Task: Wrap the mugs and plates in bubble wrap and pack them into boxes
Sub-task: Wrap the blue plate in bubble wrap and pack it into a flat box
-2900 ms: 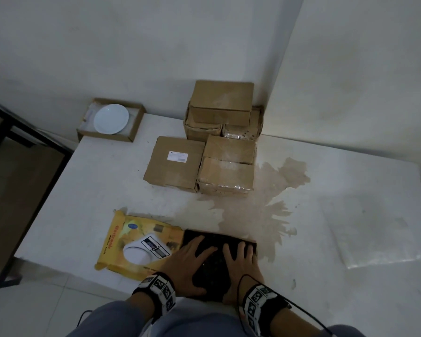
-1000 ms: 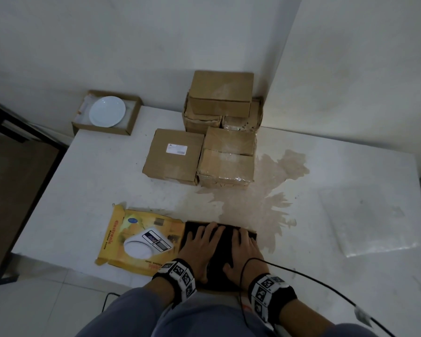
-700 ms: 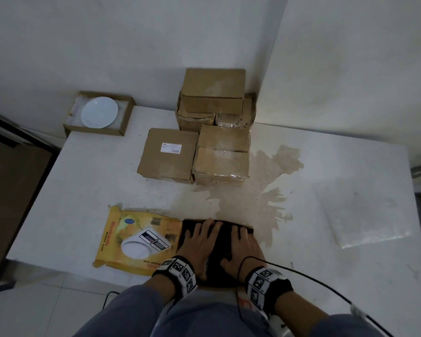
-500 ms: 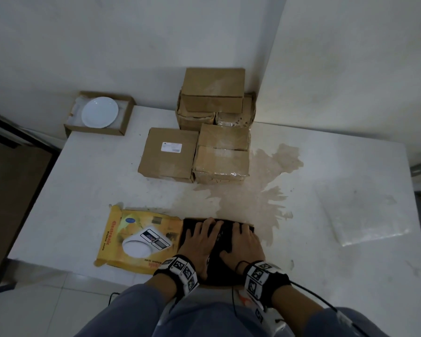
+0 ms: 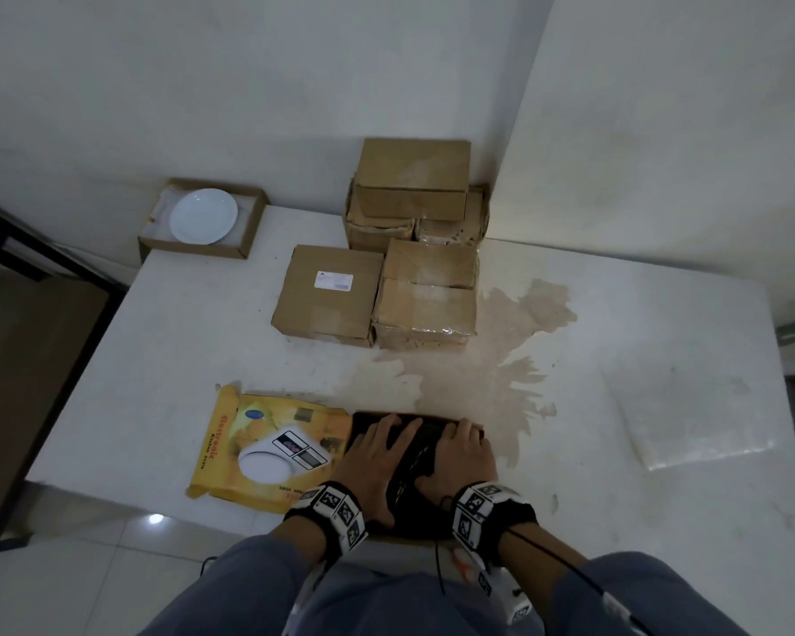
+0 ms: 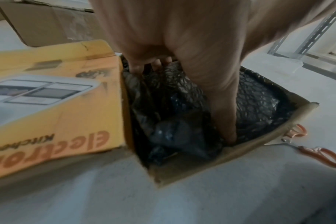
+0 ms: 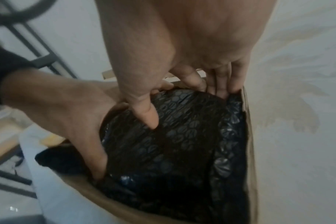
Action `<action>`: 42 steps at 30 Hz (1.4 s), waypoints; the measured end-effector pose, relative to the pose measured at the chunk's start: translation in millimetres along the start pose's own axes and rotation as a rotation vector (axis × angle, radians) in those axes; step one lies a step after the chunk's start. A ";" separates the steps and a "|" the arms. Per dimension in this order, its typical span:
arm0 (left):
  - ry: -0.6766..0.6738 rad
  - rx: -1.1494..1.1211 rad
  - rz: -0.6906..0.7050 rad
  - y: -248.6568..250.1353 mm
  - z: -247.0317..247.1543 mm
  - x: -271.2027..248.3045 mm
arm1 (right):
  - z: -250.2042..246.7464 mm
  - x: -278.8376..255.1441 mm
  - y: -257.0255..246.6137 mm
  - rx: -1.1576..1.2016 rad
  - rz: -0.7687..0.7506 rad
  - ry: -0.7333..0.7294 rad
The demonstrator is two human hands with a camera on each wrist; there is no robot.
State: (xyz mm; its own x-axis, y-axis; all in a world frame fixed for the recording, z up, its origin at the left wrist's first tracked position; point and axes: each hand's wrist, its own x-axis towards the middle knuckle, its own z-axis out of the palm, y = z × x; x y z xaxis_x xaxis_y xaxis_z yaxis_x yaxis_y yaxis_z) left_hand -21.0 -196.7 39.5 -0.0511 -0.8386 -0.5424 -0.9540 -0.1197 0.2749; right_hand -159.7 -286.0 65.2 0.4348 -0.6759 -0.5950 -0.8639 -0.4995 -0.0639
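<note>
Our black bubble-wrapped bundle sits inside the open cardboard box at the counter's near edge. We press it down with both hands: left hand and right hand lie flat on the wrap, fingers stretched out at the far wall, gripping nothing. The box's yellow lid lies open to the left. Orange scissors lie just beside the box.

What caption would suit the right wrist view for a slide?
Both hands, right hand and left hand, press a black bubble-wrapped bundle into an open cardboard box.
</note>
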 end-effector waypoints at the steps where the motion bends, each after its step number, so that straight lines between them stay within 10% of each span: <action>1: -0.003 -0.024 0.011 -2.8 -0.2 -2.1 | 2.5 -1.0 0.3 -0.037 -0.016 -0.006; 20: -0.112 0.227 0.150 -25.0 -17.6 -22.6 | 24.1 -9.5 4.8 -0.018 -0.088 0.040; 42: -0.038 0.360 0.138 -46.6 -0.5 -34.9 | 17.3 -12.5 8.3 -0.148 -0.213 -0.247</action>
State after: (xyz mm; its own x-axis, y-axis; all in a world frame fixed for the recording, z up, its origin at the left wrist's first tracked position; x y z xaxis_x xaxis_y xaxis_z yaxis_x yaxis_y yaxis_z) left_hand 25.4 -162.1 46.1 -0.1903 -0.8126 -0.5509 -0.9798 0.1923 0.0548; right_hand -176.7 -272.3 58.2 0.5111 -0.4058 -0.7577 -0.7065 -0.7004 -0.1015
